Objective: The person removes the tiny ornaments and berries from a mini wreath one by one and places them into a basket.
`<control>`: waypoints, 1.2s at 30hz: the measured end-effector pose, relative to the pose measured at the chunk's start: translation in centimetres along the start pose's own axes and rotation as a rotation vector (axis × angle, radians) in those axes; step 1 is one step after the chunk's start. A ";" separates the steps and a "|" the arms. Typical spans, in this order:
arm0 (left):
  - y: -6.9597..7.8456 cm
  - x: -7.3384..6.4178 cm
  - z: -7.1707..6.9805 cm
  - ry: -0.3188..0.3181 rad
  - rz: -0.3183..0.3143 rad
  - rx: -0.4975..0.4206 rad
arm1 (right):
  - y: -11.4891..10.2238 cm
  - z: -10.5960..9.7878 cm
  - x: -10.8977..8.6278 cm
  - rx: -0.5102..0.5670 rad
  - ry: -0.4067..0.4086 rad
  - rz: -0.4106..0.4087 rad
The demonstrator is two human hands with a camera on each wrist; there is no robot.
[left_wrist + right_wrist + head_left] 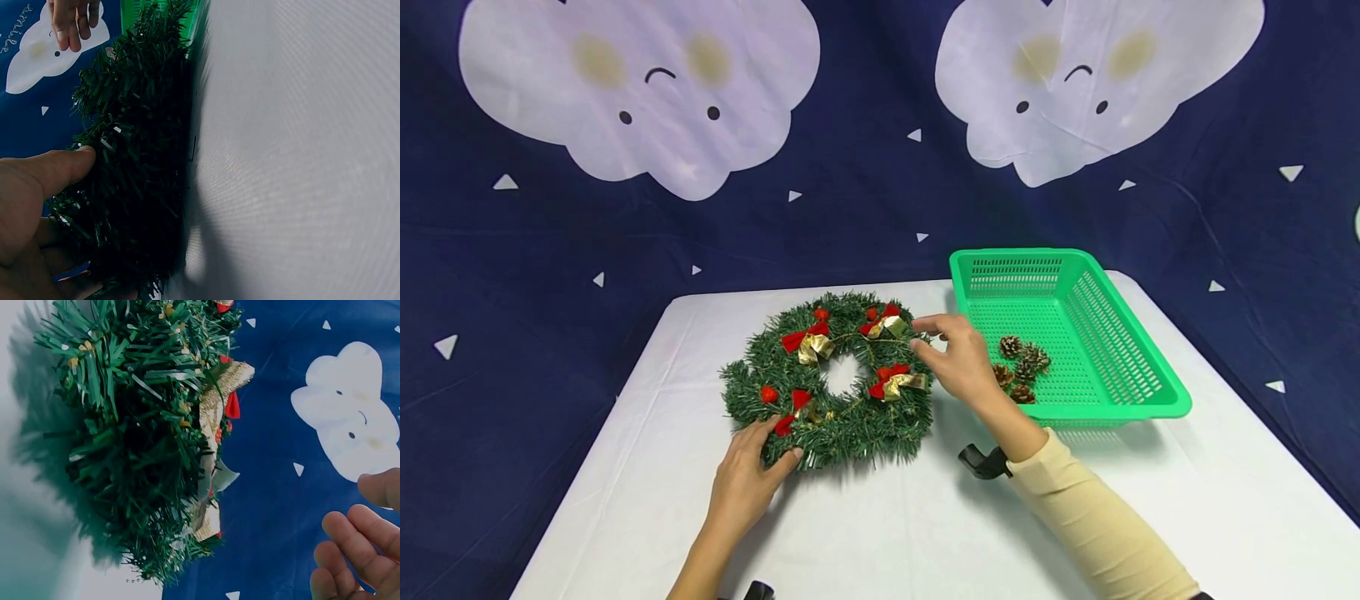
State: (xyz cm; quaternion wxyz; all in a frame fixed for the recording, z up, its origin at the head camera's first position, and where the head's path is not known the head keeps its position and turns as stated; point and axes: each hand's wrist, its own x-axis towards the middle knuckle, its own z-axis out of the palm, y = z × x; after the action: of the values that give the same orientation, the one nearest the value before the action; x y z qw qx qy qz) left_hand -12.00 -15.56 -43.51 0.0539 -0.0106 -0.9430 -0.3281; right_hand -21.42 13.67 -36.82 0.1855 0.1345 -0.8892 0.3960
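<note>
A green tinsel wreath (850,442) lies on the white table, dressed with several red bows with gold ribbon, small red balls and a thin gold strand. My left hand (747,479) holds its near left edge. In the left wrist view the thumb (78,164) lies against the bristles, and the other fingers are partly hidden among them. My right hand (958,354) hovers by the wreath's right edge, fingers loosely bent, thumb apart. The right wrist view shows this hand (365,550) with nothing in it, apart from the wreath (131,437).
At the right stands a green plastic basket (1150,410) with several pine cones (1032,360) in its near left corner. A dark blue cloth (865,225) with printed clouds hangs behind the white-covered table (880,533).
</note>
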 end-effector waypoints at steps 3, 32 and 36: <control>0.0 0.0 0.0 -0.001 0.000 -0.001 | -0.1 0.4 0.1 -0.004 -0.002 0.000; 0.0 0.0 0.0 0.006 0.007 -0.001 | 0.3 5.0 -0.2 -0.040 -0.119 0.017; 0.0 0.0 0.1 0.003 0.005 -0.004 | 0.5 5.5 -0.2 -0.064 -0.122 0.012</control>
State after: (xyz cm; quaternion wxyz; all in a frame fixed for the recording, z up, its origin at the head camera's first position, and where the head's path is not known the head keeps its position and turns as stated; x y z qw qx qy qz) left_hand -12.04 -15.55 -43.60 0.0560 -0.0127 -0.9422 -0.3300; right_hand -22.64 9.88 -40.68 0.1326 0.1469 -0.9119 0.3594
